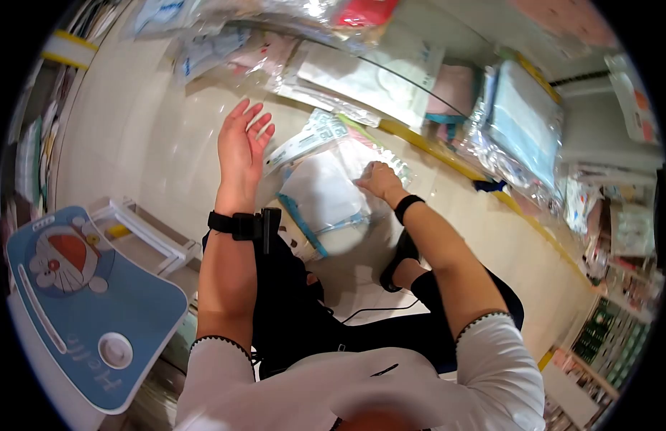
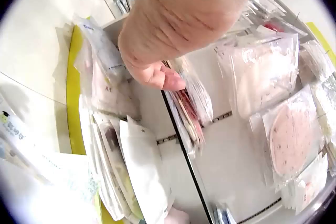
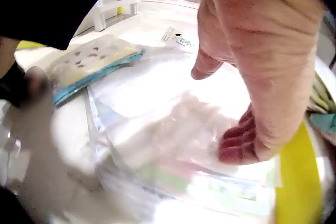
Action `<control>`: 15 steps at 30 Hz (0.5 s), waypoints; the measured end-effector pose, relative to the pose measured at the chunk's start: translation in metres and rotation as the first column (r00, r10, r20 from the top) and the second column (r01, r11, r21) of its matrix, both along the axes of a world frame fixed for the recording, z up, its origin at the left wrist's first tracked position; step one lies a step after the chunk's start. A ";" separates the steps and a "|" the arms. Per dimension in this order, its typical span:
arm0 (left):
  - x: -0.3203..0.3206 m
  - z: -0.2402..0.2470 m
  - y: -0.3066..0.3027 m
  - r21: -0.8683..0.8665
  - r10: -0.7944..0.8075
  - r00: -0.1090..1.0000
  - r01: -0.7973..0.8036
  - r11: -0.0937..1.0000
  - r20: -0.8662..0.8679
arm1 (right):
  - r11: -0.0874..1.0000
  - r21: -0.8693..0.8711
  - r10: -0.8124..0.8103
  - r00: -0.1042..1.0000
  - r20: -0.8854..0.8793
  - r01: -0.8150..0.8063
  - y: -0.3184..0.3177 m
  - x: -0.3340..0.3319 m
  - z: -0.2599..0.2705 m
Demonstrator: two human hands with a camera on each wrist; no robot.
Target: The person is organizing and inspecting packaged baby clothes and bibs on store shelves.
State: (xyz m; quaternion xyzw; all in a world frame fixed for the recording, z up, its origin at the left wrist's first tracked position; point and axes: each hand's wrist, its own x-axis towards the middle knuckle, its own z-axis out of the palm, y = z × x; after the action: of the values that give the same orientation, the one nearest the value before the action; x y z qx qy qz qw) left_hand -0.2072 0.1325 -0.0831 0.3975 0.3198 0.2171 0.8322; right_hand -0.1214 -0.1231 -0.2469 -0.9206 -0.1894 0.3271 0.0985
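Raised over the floor, my left hand [image 1: 243, 144] holds nothing, its fingers loosely bent. In the left wrist view the left hand [image 2: 168, 29] overlaps the shelf behind it. My right hand [image 1: 381, 181] is at the right side of a white piece in a clear plastic bag [image 1: 322, 190] on the floor. Seen from the right wrist, the right hand [image 3: 257, 71] has its thumb and bent fingers spread apart, fingertips right at the bag's surface. Beneath the bag's near-left edge lies a cream pack with blue edging [image 3: 97, 58]. A printed white packet [image 1: 308, 140] lies beyond it.
A shelf with a yellow edge strip [image 1: 412, 136] runs along the far side, loaded with bagged goods such as a light blue pack [image 1: 523, 118]. At the left stands a blue folding table [image 1: 124, 309] with a cartoon cat. A foot in a black shoe [image 1: 400, 262] is near the bag.
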 end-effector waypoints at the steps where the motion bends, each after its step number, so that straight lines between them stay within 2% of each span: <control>1: -0.003 0.001 0.006 0.045 0.021 1.000 -0.021 0.999 0.000 | 0.998 -0.029 -0.057 0.997 0.046 0.058 0.015 -0.011 0.012; 3: -0.010 0.000 0.014 0.047 0.060 0.998 -0.060 0.997 -0.017 | 0.977 -0.076 -0.187 0.973 0.135 0.199 0.036 -0.032 0.026; 4: -0.013 -0.003 0.016 0.023 0.068 0.998 -0.067 0.997 -0.015 | 0.979 -0.059 -0.178 0.964 0.200 0.193 0.036 -0.040 0.014; 7: -0.017 -0.002 0.013 0.012 0.029 0.999 -0.029 1.000 -0.032 | 0.958 -0.035 -0.286 0.958 -0.020 0.285 0.035 -0.041 0.002; 8: -0.018 0.001 0.012 0.019 0.008 0.999 -0.007 1.000 -0.038 | 0.926 0.188 -0.315 0.944 -0.097 0.329 0.025 -0.043 -0.015; 11: -0.022 0.002 0.017 0.067 -0.086 0.992 0.093 0.993 -0.096 | 0.840 0.475 -0.084 0.927 -0.366 0.263 0.012 -0.028 -0.035; 12: -0.022 0.002 0.019 0.072 -0.122 0.985 0.131 0.989 -0.119 | 0.910 0.346 -0.101 0.931 -0.352 0.230 0.022 -0.023 0.010; 13: -0.023 0.001 0.020 0.069 -0.161 0.976 0.173 0.982 -0.148 | 0.928 0.286 -0.102 0.903 -0.418 0.237 0.026 -0.016 0.027; 14: -0.025 0.001 0.018 0.068 -0.200 0.965 0.214 0.975 -0.170 | 0.899 0.334 -0.084 0.859 -0.505 0.284 0.028 -0.010 0.045; 15: -0.026 0.002 0.016 0.083 -0.239 0.948 0.261 0.962 -0.213 | 0.914 0.353 -0.030 0.902 -0.430 0.199 0.032 -0.002 0.063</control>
State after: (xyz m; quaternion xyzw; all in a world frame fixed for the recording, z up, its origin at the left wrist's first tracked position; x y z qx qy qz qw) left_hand -0.2333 0.1484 -0.0807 0.4999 0.3366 0.0859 0.7933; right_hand -0.1231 -0.0909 -0.1838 -0.8014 -0.1695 0.4647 0.3363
